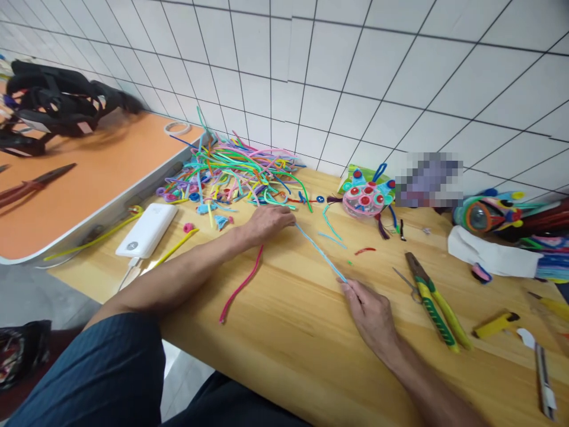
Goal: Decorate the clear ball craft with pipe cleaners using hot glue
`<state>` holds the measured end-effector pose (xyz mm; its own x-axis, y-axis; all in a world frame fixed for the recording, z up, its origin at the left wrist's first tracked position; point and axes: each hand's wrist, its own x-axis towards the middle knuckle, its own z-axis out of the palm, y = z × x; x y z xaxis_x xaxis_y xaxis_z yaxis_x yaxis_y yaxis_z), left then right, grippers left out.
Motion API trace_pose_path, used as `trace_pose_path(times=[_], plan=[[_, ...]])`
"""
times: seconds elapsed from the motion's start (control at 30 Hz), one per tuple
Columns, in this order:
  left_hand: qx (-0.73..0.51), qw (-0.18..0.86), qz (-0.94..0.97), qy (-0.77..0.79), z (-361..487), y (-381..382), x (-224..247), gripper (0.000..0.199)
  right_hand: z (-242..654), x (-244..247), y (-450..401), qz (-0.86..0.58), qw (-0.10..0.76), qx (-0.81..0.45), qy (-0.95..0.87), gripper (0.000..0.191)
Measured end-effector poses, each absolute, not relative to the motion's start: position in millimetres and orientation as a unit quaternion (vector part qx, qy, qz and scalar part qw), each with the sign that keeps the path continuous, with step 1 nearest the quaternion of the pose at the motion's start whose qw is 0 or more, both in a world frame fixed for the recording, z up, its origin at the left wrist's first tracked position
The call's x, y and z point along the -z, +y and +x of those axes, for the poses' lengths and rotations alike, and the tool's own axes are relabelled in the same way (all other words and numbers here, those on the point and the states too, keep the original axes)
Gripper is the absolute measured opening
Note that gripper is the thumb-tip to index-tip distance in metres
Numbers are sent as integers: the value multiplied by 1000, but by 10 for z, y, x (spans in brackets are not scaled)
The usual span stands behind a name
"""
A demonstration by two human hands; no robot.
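Pipe cleaner (320,252) — fuzzy, blue, slender — is pinched by left grip (272,223) and right grip (370,309).

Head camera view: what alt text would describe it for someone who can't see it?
A person's left hand and right hand hold a light-blue craft stem stretched between them over a wooden table. A tangled heap of colorful stems lies beyond the left hand; pliers lie right of the right hand.
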<state>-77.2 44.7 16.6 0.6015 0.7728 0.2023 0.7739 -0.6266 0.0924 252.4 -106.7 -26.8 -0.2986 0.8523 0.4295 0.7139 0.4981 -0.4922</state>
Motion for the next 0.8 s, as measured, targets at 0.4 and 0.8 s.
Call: trace_pose_path(times=[0.4, 0.8], plan=[[138, 22, -841, -523, -913, 538, -159, 31, 2475, 237, -1080, -510, 334, -124, -783, 38], [89, -320, -889, -315, -582, -49, -601, 42, 2449, 183, -1084, -483, 358, -109, -792, 32]])
